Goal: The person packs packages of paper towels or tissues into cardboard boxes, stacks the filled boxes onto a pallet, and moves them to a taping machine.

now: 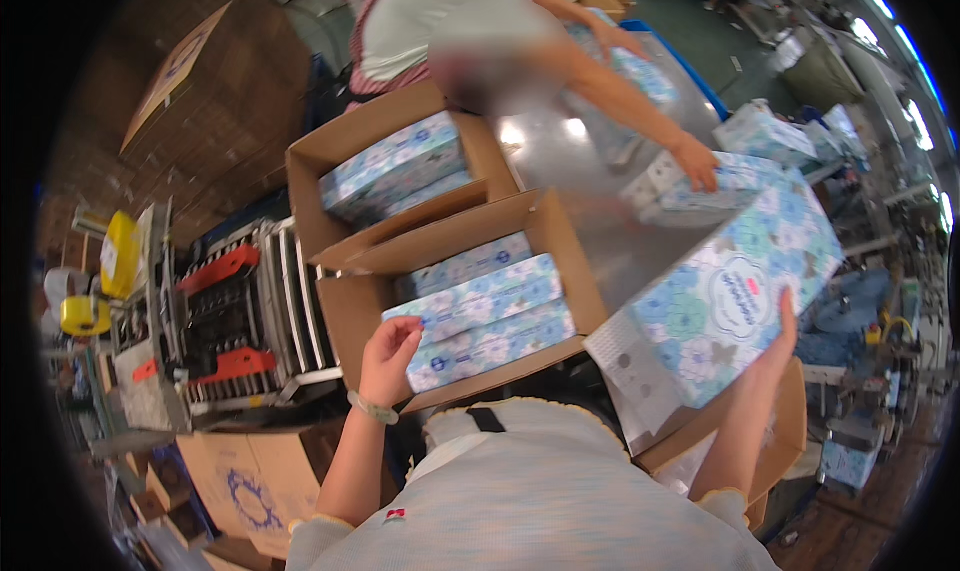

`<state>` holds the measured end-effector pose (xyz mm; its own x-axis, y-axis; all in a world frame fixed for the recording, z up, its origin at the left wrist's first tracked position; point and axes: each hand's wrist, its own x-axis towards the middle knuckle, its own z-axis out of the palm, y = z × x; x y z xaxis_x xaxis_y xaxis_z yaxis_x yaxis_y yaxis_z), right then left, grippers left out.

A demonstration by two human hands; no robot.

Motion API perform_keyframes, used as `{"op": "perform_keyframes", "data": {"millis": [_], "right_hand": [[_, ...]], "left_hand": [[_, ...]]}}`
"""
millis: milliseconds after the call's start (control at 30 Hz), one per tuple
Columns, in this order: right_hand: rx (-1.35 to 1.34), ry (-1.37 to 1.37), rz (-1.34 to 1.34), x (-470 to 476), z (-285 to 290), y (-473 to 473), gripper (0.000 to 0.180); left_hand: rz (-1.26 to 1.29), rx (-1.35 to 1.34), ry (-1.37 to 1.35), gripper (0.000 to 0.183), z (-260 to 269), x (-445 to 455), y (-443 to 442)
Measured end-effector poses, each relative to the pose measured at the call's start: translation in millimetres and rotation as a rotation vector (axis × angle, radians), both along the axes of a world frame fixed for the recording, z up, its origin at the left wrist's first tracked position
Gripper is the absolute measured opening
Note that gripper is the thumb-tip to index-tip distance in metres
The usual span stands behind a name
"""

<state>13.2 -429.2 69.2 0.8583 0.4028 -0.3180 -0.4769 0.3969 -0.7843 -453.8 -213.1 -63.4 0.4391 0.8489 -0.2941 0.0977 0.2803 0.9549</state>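
My right hand (776,338) grips the near side of a large floral-printed plastic-wrapped pack (727,301), held tilted at the right. The pack bears printed writing, and a loose pale flap of film (637,376) extends from its left end. My left hand (391,352), with a bangle (373,408) at the wrist, has its fingers curled in with nothing seen between them. It hovers over or touches the left end of the floral packs (487,323) inside an open cardboard carton (589,289); contact is unclear. These packs lie in rows in the carton.
A second open carton (307,188) with floral packs stands just beyond. Across the metal table (547,151), a co-worker's hand (697,164) touches another pack (739,177). A roller conveyor (232,316) runs at left, near stacked cartons (225,98). Another open carton (787,421) sits below my right arm.
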Motion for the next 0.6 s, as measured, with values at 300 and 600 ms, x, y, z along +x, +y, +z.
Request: {"op": "perform_keyframes", "data": {"millis": [300,600], "right_hand": [[0.086,0.146,0.090,-21,1,4,0.053],[0.116,-0.119,0.009,-69,-7,14,0.056]], "left_hand": [[-0.487,0.139,-0.144,0.028,63,105,-27],[-0.745,-0.231,-0.234,0.072,105,163,-13]]}}
